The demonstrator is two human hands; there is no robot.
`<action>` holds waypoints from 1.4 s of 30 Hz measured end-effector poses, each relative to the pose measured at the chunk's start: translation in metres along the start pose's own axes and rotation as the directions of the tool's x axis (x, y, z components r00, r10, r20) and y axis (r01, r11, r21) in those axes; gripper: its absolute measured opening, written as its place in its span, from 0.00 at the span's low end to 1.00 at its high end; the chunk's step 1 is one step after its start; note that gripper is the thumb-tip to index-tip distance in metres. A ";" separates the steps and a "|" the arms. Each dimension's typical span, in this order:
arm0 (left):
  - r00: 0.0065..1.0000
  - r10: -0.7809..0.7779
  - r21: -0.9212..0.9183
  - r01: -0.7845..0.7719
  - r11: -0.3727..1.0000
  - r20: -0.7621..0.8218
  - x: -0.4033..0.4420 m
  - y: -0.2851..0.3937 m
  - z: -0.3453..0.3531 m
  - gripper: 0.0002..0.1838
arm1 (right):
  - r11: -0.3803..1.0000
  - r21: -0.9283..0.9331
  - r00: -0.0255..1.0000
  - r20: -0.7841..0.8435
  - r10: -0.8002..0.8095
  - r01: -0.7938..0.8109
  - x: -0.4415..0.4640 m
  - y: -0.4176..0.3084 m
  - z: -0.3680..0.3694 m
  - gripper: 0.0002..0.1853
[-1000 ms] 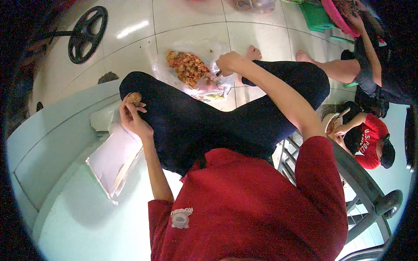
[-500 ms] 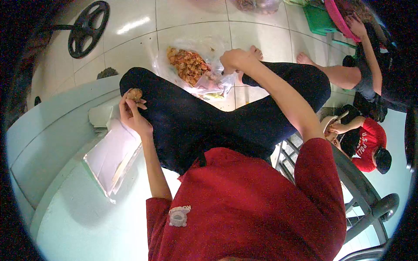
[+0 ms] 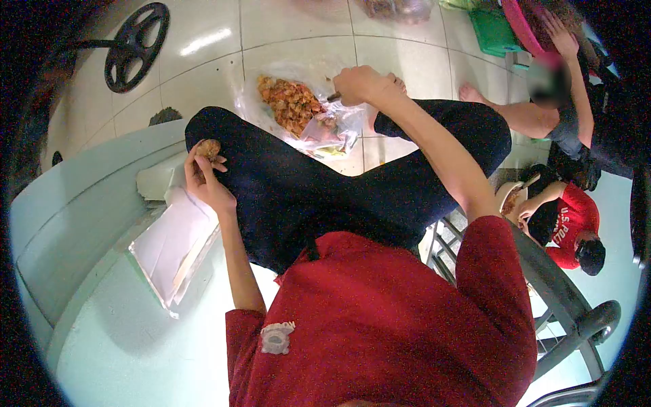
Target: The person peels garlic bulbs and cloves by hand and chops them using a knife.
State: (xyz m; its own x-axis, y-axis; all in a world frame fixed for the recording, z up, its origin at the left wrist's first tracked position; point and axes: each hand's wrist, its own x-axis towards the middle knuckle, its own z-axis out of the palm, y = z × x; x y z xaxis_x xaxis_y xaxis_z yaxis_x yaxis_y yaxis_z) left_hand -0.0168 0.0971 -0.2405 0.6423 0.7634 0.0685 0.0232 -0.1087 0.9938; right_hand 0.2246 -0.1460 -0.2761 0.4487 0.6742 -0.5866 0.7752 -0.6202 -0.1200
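Note:
My left hand (image 3: 209, 183) rests by my left knee, its fingers curled around a round, rough brown lump (image 3: 209, 148) whose kind I cannot make out. Out over the floor, my right hand (image 3: 363, 85) is closed on a small dark-ended tool (image 3: 333, 97); most of it is hidden in the fist. Just left of that hand, a clear plastic bag (image 3: 349, 136) lies spread on the tiles. Heaped in it are orange-brown pieces (image 3: 288, 105), like peelings or scraps.
Papers in a tray (image 3: 173, 247) lie on the pale ledge at my left. A black handwheel (image 3: 137, 46) stands at upper left. At right sit two people, one beside a pink basin (image 3: 522, 27) and green crate (image 3: 494, 32), another in red (image 3: 576, 217) with a bowl (image 3: 510, 200).
My right hand has risen slightly and turned, so the dark end of its tool now shows. My left hand stays put. The person at upper right has shifted their hand and leaned in.

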 end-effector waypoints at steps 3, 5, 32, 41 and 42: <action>1.000 0.007 0.018 -0.008 1.000 0.002 0.001 0.000 -0.001 0.16 | 0.999 0.045 0.994 0.104 0.016 -0.021 -0.016 -0.003 -0.016 0.14; 1.000 0.024 0.036 -0.025 0.999 0.012 0.001 -0.001 -0.002 0.16 | 0.999 -0.040 0.970 0.241 0.036 -0.027 -0.021 -0.006 -0.020 0.15; 0.992 0.064 -0.055 -0.058 0.997 0.104 -0.026 0.029 -0.001 0.09 | 0.993 0.116 0.993 -0.117 0.026 -0.013 -0.018 -0.007 -0.018 0.16; 0.968 0.111 -0.278 -0.046 0.960 0.223 -0.037 0.116 -0.008 0.22 | 0.777 0.603 0.976 -0.207 -0.068 0.182 -0.117 0.009 -0.046 0.25; 0.942 0.212 -0.242 -0.149 0.959 0.260 -0.029 0.127 -0.009 0.22 | 0.560 0.804 0.976 -0.217 -0.037 0.200 -0.131 0.007 -0.042 0.27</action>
State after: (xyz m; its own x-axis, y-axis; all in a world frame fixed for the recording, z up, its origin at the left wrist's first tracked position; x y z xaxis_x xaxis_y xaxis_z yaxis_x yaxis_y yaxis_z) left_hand -0.0390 0.0669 -0.1158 0.8095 0.5303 0.2520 -0.2584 -0.0636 0.9639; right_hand 0.1902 -0.2223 -0.1664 0.5051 0.7677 -0.3943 0.1658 -0.5347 -0.8286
